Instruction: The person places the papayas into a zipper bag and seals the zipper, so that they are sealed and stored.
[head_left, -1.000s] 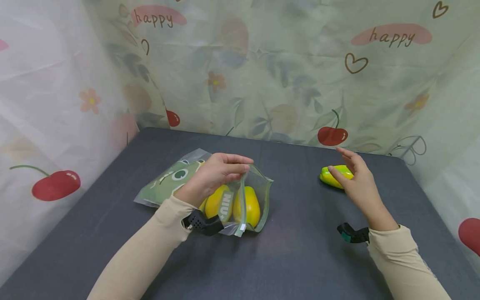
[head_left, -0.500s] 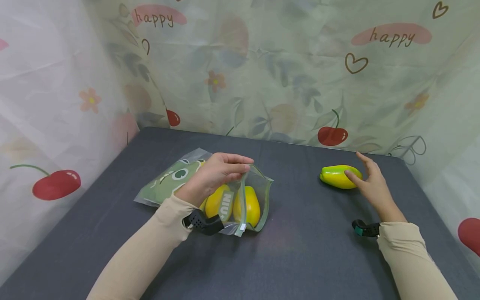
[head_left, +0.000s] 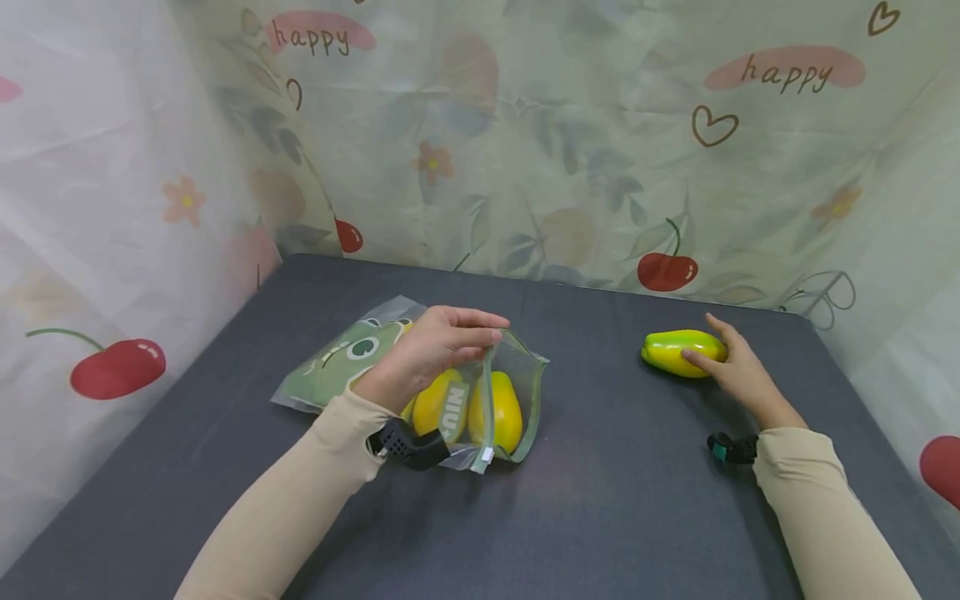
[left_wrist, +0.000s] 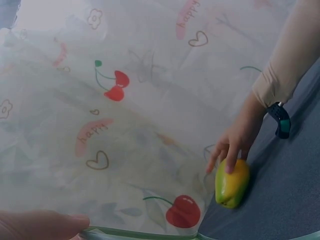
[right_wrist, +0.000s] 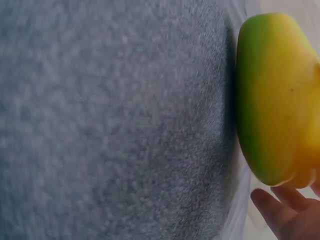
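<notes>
At the left my left hand (head_left: 431, 350) pinches the upper rim of a clear zip bag (head_left: 536, 396) printed with a green cartoon face. The bag lies on its side with its mouth spread toward the right. Yellow fruits (head_left: 498, 412) show through its plastic. On the right lies a green-and-yellow papaya (head_left: 671, 354). My right hand (head_left: 742, 375) is at its right end, thumb on the near side and fingers reaching toward the far side. In the right wrist view, fingertips (right_wrist: 272, 207) are beside the papaya's end, not wrapped round it.
A dark grey cloth covers the table (head_left: 600, 517). Patterned curtains (head_left: 525, 150) stand along the back and both sides. A thin looped cord (head_left: 825, 296) hangs at the back right corner.
My right hand first drew back to the right from over the papaya, then came down onto its right end. The left hand and the bag have stayed in place.
</notes>
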